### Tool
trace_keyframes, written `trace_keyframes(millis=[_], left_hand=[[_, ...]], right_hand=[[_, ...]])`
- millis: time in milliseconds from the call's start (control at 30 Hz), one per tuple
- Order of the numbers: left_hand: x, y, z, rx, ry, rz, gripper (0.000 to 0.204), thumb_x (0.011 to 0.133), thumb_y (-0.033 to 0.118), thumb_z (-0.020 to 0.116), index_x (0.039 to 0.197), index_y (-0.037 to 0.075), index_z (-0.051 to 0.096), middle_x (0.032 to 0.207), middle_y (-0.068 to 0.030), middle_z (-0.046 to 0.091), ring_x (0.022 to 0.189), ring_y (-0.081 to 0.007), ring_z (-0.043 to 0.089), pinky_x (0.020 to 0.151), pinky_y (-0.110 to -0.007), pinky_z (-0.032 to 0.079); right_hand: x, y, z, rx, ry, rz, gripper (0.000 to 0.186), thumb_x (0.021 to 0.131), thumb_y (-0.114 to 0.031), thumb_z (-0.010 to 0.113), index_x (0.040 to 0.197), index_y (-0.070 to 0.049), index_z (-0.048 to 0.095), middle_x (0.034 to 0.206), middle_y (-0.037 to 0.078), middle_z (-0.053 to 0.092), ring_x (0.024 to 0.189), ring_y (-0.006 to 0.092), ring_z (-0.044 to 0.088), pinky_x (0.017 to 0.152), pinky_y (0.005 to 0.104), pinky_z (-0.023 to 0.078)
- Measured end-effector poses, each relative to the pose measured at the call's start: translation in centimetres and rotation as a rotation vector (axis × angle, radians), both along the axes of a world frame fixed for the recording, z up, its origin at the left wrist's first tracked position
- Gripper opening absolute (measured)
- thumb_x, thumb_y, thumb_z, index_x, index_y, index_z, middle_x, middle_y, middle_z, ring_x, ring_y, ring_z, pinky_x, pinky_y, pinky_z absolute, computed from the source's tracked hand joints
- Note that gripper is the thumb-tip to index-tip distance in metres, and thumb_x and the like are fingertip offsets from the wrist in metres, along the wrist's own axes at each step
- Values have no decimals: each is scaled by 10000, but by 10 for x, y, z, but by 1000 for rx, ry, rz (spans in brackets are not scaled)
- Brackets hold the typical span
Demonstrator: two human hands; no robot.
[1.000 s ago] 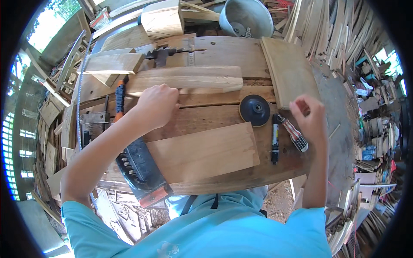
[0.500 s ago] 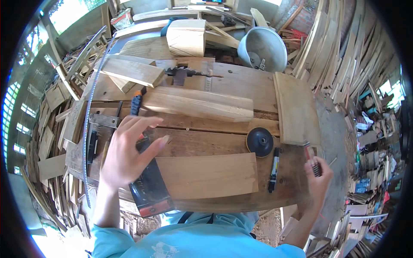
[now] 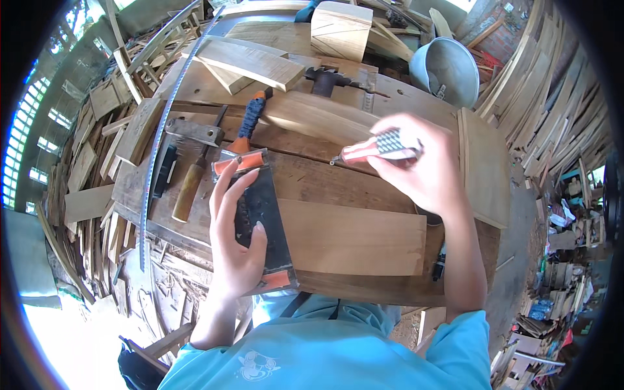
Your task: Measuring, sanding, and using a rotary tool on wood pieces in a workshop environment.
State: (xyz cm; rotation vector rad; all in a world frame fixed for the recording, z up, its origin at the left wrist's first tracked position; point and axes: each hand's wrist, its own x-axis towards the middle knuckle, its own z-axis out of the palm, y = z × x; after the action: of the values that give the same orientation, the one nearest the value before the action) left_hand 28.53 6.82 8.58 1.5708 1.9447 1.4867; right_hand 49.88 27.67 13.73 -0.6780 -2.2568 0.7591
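My left hand (image 3: 239, 224) lies on a flat black box (image 3: 263, 195) with orange ends, fingers stretched along it and thumb apart. In my right hand (image 3: 422, 166) is a short red tool (image 3: 359, 152) with a black-and-white patterned grip; its exact kind is unclear. The tool's tip points left, close to a small light ring (image 3: 332, 163) on the workbench; whether they touch cannot be told. A flat wooden board (image 3: 354, 237) lies right of the box. My right forearm mostly hides a black round pad (image 3: 429, 214) and partly covers a black marker (image 3: 440, 263).
A chisel (image 3: 188, 192), a blue-wrapped orange-handled tool (image 3: 250, 120) and a long metal ruler (image 3: 168, 117) lie leftward. Wood blocks (image 3: 250, 58) and a dark toothed metal part (image 3: 325, 80) are farther back. A grey bucket (image 3: 448, 71) stands far right, beside stacked timber (image 3: 526, 71).
My right hand has brought the red tool from the bench's right side in toward the middle. My left hand has come down onto the black box. The view has shifted.
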Motion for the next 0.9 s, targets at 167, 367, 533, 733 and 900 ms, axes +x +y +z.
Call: trace_keyframes(millis=[167,367,533,733,900], left_hand=[[-4,-5,-7,26,27,-45,668,716,-42,517,1373,24,612,1577,-248,389,1490,-434,344,1237,-503,248],[-6,-5,-11,40,-35,-42,642,686,-26,530,1312,39,657,1550,-259,398,1474,-439,348,1235,-521,228],[-8,-5,-14,31,-24,-36,624,681,-26,529,1284,45,671,1534,-262,407,1454,-446,364,1225,-528,240],[-8,-5,-14,27,-45,-39,609,677,-15,539,1266,50,679,1525,-261,412,1448,-445,370,1216,-533,253],[-8,-5,-12,12,-49,-38,587,672,-14,541,1237,52,685,1525,-257,415,1441,-444,378,1214,-524,261]], right_hand=[[-34,14,-7,11,-176,57,284,774,-41,808,976,-32,609,929,171,728,835,319,736,744,401,584],[-40,17,-13,57,-268,76,311,749,-34,804,963,-31,578,909,165,691,839,349,696,727,448,538],[-46,14,-8,68,-276,70,317,749,-36,809,963,-30,575,914,164,698,841,342,704,735,437,551],[-51,13,-6,62,-324,80,318,751,-36,808,963,-32,571,915,165,702,834,336,710,732,432,561],[-51,13,-5,65,-353,92,312,758,-33,801,969,-35,572,920,161,700,839,331,712,731,433,561]])
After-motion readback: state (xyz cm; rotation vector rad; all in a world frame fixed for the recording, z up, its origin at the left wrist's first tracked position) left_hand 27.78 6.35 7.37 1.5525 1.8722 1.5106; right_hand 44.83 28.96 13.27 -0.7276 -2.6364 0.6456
